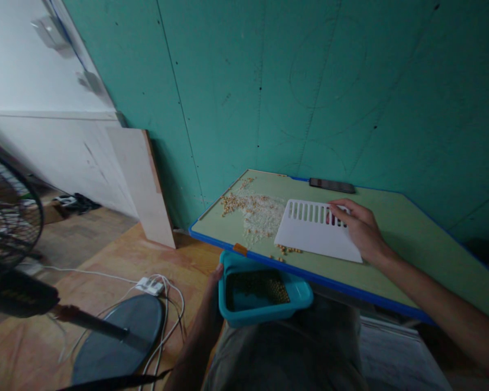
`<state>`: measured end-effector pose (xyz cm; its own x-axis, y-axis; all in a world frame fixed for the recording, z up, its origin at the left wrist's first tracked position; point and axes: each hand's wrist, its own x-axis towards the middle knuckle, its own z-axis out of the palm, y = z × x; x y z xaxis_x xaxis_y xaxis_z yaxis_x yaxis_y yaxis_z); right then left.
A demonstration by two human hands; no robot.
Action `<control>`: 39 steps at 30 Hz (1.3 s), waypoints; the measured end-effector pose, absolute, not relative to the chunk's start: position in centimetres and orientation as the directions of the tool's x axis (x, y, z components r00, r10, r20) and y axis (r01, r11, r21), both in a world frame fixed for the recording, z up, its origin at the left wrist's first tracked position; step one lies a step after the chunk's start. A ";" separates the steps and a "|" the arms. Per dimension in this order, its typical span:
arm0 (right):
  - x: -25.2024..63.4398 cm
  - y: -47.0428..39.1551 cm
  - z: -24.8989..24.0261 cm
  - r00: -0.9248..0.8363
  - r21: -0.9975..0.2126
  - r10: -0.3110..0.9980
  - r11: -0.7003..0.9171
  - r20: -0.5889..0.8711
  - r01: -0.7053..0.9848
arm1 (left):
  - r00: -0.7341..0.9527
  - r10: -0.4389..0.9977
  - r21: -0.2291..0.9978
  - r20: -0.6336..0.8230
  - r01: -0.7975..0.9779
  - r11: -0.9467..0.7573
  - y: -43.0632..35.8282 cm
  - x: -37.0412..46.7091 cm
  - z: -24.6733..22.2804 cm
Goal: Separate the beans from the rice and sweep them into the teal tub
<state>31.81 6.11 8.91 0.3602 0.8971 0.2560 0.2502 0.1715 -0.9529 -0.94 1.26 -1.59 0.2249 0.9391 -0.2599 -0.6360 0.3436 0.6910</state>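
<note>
Right hand and left hand are both occupied: the right grips the white slotted sheet over the worktop, and the left holds the turquoise tub by its left end, just below the near edge (its underside fingers are hidden). Tan beans and pale grains lie scattered left of the sheet, with a few beans along its near edge; more small pieces sit inside the tub. The work seems to be at a gathering stage, sheet beside the scatter. Any sweep from here would call for a low, flat edge and the tub's rim tight under the worktop, lest beans roll past.
</note>
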 end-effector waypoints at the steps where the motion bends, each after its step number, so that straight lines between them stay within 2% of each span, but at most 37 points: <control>1: 31.8 6.1 8.9 0.355 -0.951 0.898 0.173 0.259 0.255 | 0.231 0.941 0.691 -0.246 -0.639 0.338 1.3 -1.0 -1.7; 8: 31.4 6.0 8.8 0.339 -0.946 0.902 0.180 0.268 0.270 | 0.304 0.915 0.642 -0.266 -0.652 0.403 1.4 -1.1 -2.2; 16: 31.3 6.0 8.4 0.299 -0.936 0.906 0.219 0.300 0.277 | 0.284 0.917 0.630 -0.281 -0.666 0.399 1.1 -0.8 -2.3; 21: 31.1 6.0 8.2 0.280 -0.926 0.906 0.231 0.316 0.298 | 0.372 0.892 0.583 -0.257 -0.676 0.451 0.7 -0.3 -2.2; 28: 30.7 5.8 8.3 0.239 -0.909 0.911 0.247 0.336 0.335 | 0.374 0.899 0.634 -0.226 -0.644 0.427 0.2 0.4 -1.2; 39: 29.9 5.2 8.4 0.122 -0.922 0.952 0.234 0.282 0.308 | 0.343 0.899 0.621 -0.272 -0.651 0.437 1.0 0.1 -2.5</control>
<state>29.90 5.24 8.43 0.1224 0.9516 0.2820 0.3076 0.2337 -0.9224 0.13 1.02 -2.50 0.3434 0.8989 -0.2721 -0.6510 0.4367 0.6209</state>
